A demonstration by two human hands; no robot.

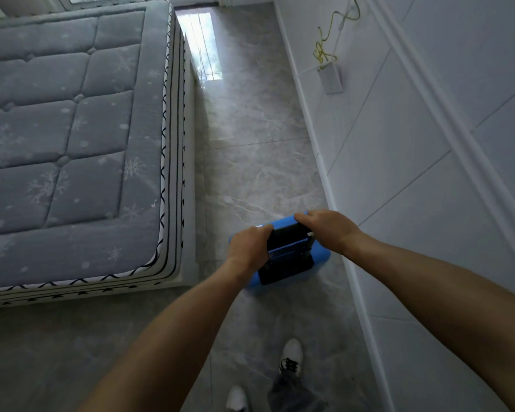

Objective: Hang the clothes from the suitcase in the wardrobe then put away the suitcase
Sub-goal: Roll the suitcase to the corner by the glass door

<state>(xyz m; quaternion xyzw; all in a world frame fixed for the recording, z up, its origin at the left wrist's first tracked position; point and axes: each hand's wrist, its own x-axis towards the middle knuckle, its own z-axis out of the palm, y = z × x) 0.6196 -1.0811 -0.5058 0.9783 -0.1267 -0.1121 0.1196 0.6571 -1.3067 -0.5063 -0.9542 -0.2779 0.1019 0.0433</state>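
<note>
A blue suitcase (320, 257) stands upright on the marble floor between the bed and the white wall, seen from above. Its black pull handle (289, 236) sits on top. My left hand (249, 243) grips the handle's left end and my right hand (329, 228) grips its right end. Both arms reach forward and down. The suitcase's body is mostly hidden under my hands and the handle. No clothes or wardrobe are in view.
A bed with a bare grey quilted mattress (66, 138) fills the left side. A white wall (428, 173) with a socket box and yellow wires (329, 69) runs along the right. Grey floor (250, 144) stretches ahead. My feet in white shoes (292, 355) stand below.
</note>
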